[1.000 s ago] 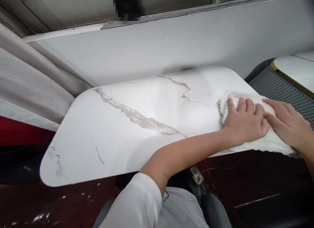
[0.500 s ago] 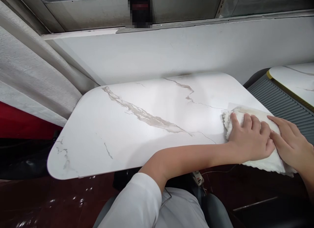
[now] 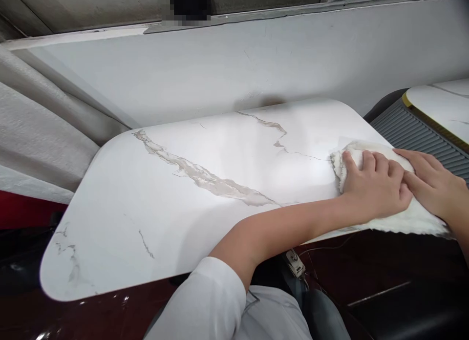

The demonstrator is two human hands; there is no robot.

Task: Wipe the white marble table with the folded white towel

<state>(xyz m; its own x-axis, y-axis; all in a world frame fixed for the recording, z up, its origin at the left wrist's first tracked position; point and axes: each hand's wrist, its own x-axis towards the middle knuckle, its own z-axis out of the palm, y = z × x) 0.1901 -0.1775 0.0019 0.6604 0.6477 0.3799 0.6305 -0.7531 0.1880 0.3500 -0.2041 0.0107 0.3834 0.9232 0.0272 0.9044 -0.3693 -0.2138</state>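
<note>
A white cloth (image 3: 417, 215) lies spread over the right end of a white, marble-patterned table (image 3: 227, 154), with its lower edge hanging past the table's front edge. My left hand (image 3: 375, 186) presses down on the cloth, fingers bent and gripping its upper part. Close beside it on the right, my right hand (image 3: 432, 183) rests on the cloth too, its fingertips touching or nearly touching the left hand. The frilled left edge of the cloth shows just beyond my left fingers.
Behind the table runs a white wall (image 3: 205, 81) with a ledge. A pale curtain (image 3: 44, 115) hangs at the left. Another marble-patterned top (image 3: 443, 103) with a grey ribbed side stands at the right. A small device with a cable is below the front edge.
Both hands and the cloth have moved slightly up in the picture, still together. The view has shifted, so the table's left end sits lower and further left.
</note>
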